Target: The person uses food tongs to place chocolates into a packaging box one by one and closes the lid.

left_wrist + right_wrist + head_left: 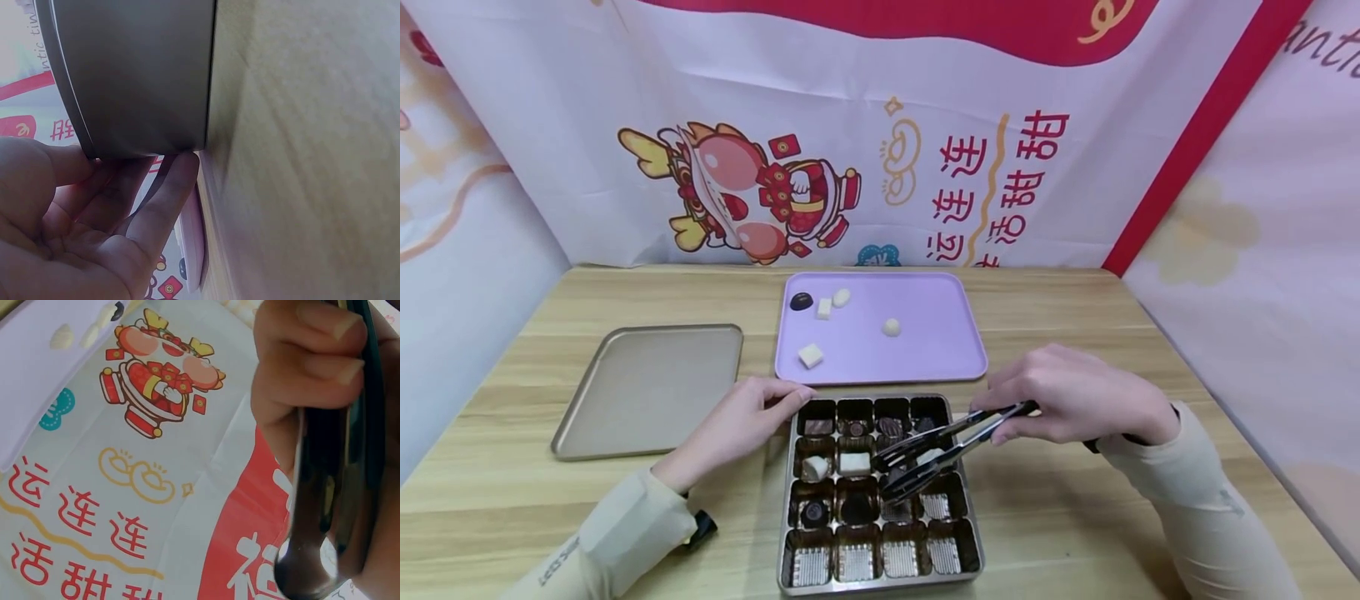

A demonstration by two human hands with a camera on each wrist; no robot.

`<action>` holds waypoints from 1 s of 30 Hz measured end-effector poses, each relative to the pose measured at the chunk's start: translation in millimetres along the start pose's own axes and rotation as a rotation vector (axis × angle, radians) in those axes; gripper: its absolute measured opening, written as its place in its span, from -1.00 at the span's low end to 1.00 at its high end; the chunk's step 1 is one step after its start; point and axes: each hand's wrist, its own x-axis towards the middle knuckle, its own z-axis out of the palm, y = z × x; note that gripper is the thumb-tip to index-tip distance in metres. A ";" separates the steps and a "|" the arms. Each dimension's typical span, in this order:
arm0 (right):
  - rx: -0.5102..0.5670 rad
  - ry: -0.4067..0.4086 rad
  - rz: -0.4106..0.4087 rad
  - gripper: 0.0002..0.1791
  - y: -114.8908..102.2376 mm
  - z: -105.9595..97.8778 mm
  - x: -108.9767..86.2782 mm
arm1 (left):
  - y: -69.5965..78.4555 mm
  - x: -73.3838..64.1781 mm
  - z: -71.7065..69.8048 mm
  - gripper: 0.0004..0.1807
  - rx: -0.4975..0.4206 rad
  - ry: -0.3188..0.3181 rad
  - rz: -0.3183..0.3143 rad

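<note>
In the head view, a metal box (782,533) with a gold divided insert holds dark and white chocolates. My left hand (748,421) holds its far left corner; the left wrist view shows thumb and fingertips against the box wall (137,75). My right hand (1052,396) grips black-and-silver tongs (955,442) from the right. Their tips are spread apart over the middle compartments. A white chocolate (854,464) lies just left of the tips, and the tongs partly cover another white piece. The right wrist view shows fingers wrapped around the tongs' handle (325,506).
Beyond the box lies a purple tray (925,354) with a dark chocolate (801,302) and several white pieces, one a small dome (891,327). A flat bronze tray (655,392) is at the left. A printed cloth (850,83) hangs behind the wooden table (1060,533).
</note>
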 end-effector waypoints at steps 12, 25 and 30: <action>0.031 -0.052 0.015 -0.61 0.4 2.9 1.6 | -1.6 0.5 0.7 -0.68 -0.002 -0.002 0.014; 0.136 -0.045 0.063 -0.62 7.9 -6.6 0.6 | 0.3 2.1 0.0 -0.69 -0.011 0.001 0.017; 0.111 0.029 0.187 -0.66 24.1 -5.7 -2.9 | 0.4 1.1 1.0 -0.71 -0.007 0.004 0.016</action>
